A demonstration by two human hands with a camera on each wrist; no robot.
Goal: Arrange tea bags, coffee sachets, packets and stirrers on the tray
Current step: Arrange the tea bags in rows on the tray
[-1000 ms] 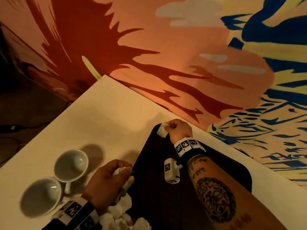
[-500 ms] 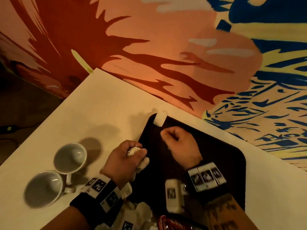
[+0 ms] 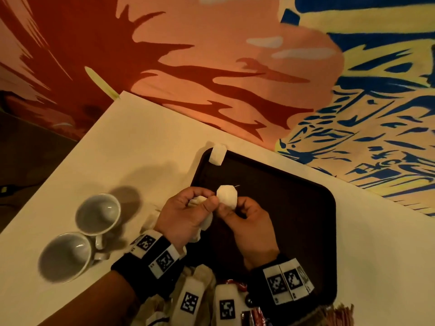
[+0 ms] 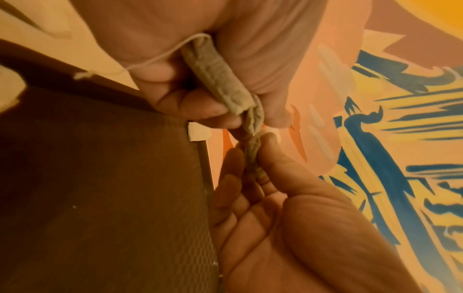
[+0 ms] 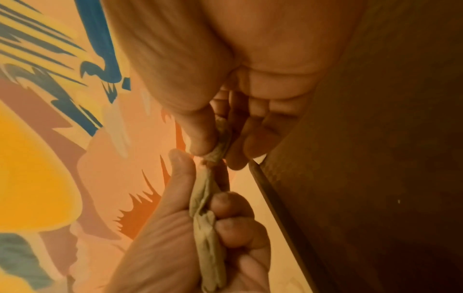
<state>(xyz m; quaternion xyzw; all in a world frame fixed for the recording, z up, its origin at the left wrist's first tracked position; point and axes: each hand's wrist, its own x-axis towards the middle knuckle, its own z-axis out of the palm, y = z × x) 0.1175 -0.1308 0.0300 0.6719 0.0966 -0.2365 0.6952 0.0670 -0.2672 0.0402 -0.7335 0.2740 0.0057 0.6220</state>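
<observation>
Both hands meet mid-frame in head view, held above the dark tray (image 3: 294, 208). L hand (image 3: 188, 215) is curled round a small bunch of tea bags (image 4: 220, 79), thumb pressing them against the fingers; a string trails off the bunch in L wrist view. R hand (image 3: 247, 222) pinches one tea bag (image 3: 226, 196) between thumb and forefinger, other fingers loosely curled behind, nothing else in it.

Judgement: L hand serves as the stock, R hand peels off one bag at a time. That keeps the supply close to the tray and leaves R free to place. The hands sit right together because the pinched bag touches the bunch; in both wrist views they read as one twisted strip, so prob not yet separated, maybe strings tangled.

One bag (image 3: 217, 154) already lies at the tray's upper-left corner, overhanging the rim. Likely the start of a row along that edge, so the task looks early.

Two white cups (image 3: 82, 234) sit lower left on the table (image 3: 141, 137), off the tray.

Hard to make out:
- number of bags in L hand; fingers cover most.
- bottom edge of head view: wrist gear hides a pile of pale packets (image 3: 202, 276); something red (image 3: 254, 314) and brownish sticks (image 3: 339, 314), poss stirrers, are cut off.
- the tray's near edge is behind the R wrist.
</observation>
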